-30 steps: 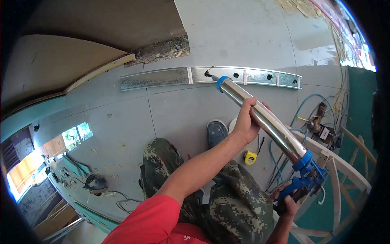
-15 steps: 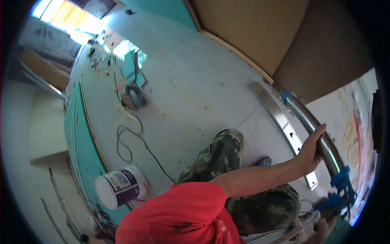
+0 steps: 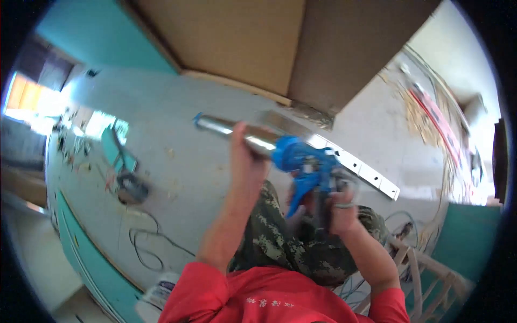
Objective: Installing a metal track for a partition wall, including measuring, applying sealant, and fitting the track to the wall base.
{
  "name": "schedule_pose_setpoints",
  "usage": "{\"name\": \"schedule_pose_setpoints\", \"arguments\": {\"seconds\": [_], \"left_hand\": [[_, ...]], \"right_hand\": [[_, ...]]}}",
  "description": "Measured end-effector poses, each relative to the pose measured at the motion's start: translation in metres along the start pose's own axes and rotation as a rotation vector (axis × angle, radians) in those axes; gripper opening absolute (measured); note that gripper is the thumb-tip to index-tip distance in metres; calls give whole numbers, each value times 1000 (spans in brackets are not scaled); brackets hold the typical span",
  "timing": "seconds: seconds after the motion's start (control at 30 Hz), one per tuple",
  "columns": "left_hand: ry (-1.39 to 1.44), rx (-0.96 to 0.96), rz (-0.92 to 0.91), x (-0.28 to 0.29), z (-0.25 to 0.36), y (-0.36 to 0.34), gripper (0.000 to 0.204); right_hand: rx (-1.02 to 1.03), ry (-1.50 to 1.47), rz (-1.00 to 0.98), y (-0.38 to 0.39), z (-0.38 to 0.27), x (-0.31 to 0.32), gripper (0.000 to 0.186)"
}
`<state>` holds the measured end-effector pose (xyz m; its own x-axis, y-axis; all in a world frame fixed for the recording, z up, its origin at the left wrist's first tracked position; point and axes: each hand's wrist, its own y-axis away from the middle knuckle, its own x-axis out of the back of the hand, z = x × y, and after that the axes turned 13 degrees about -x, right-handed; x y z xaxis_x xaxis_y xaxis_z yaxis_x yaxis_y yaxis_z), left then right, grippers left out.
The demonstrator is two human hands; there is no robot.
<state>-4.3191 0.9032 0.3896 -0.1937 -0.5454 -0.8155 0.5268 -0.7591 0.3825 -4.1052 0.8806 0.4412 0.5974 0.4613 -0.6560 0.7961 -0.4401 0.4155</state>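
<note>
A caulking gun (image 3: pixel 307 167) with a shiny metal barrel and blue end cap, collar and trigger lies across the space in front of my lap, its tip toward the left. My left hand (image 3: pixel 250 159) is wrapped round the middle of the barrel. Behind the blue collar, my right hand (image 3: pixel 344 212) closes round the rear handle part, its fingers partly smeared by motion. Past the gun, a long white strip (image 3: pixel 355 164) with dark spots lies on the floor. My legs in camouflage trousers (image 3: pixel 277 231) are bent beneath the tool.
Brown boards (image 3: pixel 231 43) stand along the far side, edged with a wooden strip. On the left are a loose cable (image 3: pixel 145 237), a blurred dark object (image 3: pixel 132 188), teal panels (image 3: pixel 89 247) and a white bucket (image 3: pixel 156 296). A wooden frame (image 3: pixel 431 269) stands at lower right.
The caulking gun has swung from the far right to in front of me, tip now pointing left. My right hand has come up with its rear. The view has turned to the right.
</note>
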Motion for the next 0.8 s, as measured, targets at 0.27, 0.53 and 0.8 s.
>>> {"name": "schedule_pose_setpoints", "arguments": {"seconds": [0.27, 0.53, 0.8], "left_hand": [[-188, 114, -66, 11, 27, -35, 34], [-741, -61, 128, 101, 116, -110, 36], [-1543, -300, 254, 367, 83, -97, 48]], "right_hand": [[-195, 138, -112, -21, 12, 10, 78], [-486, 1239, 54, 22, -85, 88, 77], [-605, 1670, 663, -108, -7, 284, 93]]}}
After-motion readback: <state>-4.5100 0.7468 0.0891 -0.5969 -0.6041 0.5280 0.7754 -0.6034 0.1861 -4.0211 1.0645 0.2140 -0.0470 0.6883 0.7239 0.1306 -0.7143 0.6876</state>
